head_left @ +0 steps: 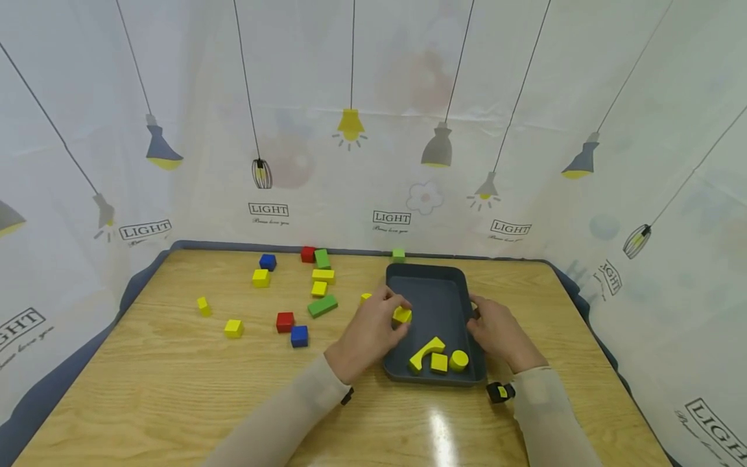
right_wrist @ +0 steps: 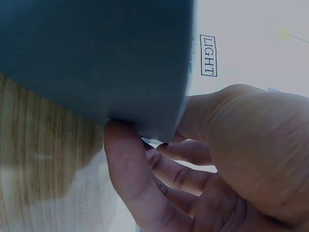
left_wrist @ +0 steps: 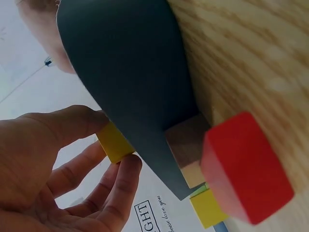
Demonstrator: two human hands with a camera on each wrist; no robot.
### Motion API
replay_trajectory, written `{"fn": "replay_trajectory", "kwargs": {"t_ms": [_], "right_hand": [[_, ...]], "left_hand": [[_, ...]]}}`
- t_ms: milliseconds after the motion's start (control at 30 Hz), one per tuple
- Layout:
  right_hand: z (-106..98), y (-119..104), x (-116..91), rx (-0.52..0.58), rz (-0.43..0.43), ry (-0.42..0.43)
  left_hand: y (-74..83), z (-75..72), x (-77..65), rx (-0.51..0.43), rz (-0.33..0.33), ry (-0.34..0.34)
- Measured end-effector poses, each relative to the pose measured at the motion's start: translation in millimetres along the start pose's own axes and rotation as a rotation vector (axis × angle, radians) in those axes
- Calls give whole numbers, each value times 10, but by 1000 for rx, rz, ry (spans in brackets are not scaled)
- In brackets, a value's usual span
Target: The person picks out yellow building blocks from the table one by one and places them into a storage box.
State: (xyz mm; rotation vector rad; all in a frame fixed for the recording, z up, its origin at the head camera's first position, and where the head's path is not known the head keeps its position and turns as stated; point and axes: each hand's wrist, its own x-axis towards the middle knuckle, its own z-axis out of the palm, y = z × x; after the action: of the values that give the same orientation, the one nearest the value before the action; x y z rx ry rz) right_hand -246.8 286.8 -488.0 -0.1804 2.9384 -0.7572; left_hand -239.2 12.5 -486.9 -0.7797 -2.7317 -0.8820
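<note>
My left hand [head_left: 369, 329] pinches a yellow block [head_left: 402, 316] between thumb and fingers, over the left side of a dark grey tray [head_left: 430, 295]. In the left wrist view, that yellow block [left_wrist: 114, 143] shows just beyond the tray's wall [left_wrist: 128, 63]. At the tray's right side, my right hand [head_left: 503, 332] grips the wall, with fingers against its outer face in the right wrist view. Inside, near the front, lie a yellow arch block [head_left: 426, 353], a yellow cube [head_left: 439, 362] and a yellow cylinder [head_left: 458, 360].
Left of the tray, yellow blocks [head_left: 233, 329], red blocks [head_left: 285, 322], blue blocks [head_left: 299, 336] and green blocks [head_left: 323, 306] are scattered over the wooden table [head_left: 175, 383]. A light green block [head_left: 399, 255] stands behind the tray. Printed white curtain [head_left: 327, 194] encloses the back and sides.
</note>
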Motion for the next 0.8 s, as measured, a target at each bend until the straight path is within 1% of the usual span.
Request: {"fn": "replay_trajectory", "kwargs": {"t_ms": [267, 500, 633, 800], "right_hand": [[-2, -3, -8, -10, 6, 7], [12, 1, 10, -27, -18, 20], [17, 9, 8, -25, -14, 23], [12, 7, 2, -20, 0, 14]], "left_hand": [[48, 45, -57, 61, 51, -45], [71, 72, -105, 73, 98, -72], [80, 83, -116, 85, 122, -77], [98, 102, -141, 94, 141, -99]]}}
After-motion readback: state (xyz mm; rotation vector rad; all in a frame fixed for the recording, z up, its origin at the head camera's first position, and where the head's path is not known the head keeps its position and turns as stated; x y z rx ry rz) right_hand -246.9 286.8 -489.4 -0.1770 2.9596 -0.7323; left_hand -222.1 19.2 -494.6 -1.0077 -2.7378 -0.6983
